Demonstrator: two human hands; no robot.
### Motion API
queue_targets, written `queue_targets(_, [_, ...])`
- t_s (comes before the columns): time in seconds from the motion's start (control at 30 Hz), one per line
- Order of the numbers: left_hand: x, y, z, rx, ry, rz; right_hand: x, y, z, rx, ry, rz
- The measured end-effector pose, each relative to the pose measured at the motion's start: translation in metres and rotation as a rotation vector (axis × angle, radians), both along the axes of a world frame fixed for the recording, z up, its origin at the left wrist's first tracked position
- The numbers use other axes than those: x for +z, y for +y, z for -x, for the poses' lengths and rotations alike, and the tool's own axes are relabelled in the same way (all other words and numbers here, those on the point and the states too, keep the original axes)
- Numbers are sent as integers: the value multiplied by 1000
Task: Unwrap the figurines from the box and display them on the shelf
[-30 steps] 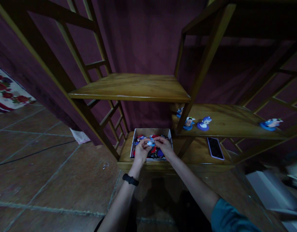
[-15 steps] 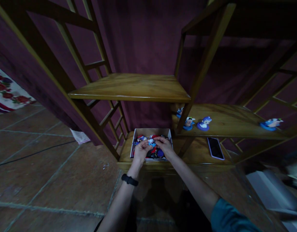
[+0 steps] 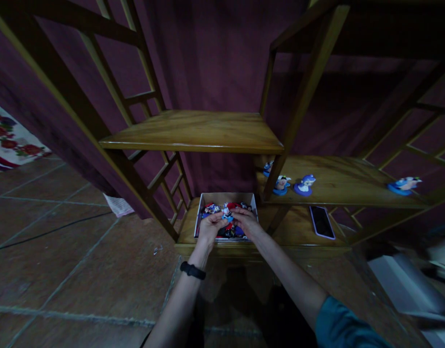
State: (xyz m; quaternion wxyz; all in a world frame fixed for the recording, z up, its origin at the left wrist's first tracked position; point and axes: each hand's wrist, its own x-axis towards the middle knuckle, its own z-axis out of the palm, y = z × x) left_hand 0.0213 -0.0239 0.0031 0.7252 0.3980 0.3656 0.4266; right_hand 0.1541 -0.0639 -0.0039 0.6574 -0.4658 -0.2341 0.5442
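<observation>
Between the fingertips of both hands is a small figurine (image 3: 227, 214) with a white upper part and a light blue base. My left hand (image 3: 211, 227) pinches it from the left, near the base. From the right, the closed fingers of my right hand (image 3: 245, 220) grip its other side. Directly below the hands, a white cardboard box (image 3: 227, 197) stands on the lowest wooden shelf. Several red, blue, white and dark figurines (image 3: 209, 209) lie jumbled inside it, partly hidden by my hands.
On the right shelf (image 3: 338, 179) stand a purple-haired figurine (image 3: 304, 185) and several blue-based figurines (image 3: 281, 185), one partly behind an upright post. A phone (image 3: 322, 222) lies on the lower shelf. An empty-looking wooden shelf board (image 3: 193, 130) overhangs the box. Grey boxes (image 3: 407, 285) sit at the right.
Both hands still hold the figurine over the box, and its front looks slightly turned. The whole view has shifted a little; the shelf items stay in place.
</observation>
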Motion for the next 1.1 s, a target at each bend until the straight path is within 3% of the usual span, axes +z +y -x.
queue_targets(0.33, [-2,0,2,-28,8,17,-1,-3,3,-19,54,27])
queue_targets(0.67, [3,-9,8,-3,58,-42,8,-16,9,58,62,-52])
queue_targets(0.9, [27,-43,18,32,144,-79,24,-55,19,82,115,-75])
queue_targets(1.1, [55,-91,23,41,255,-259,47,-100,26,108,188,-118])
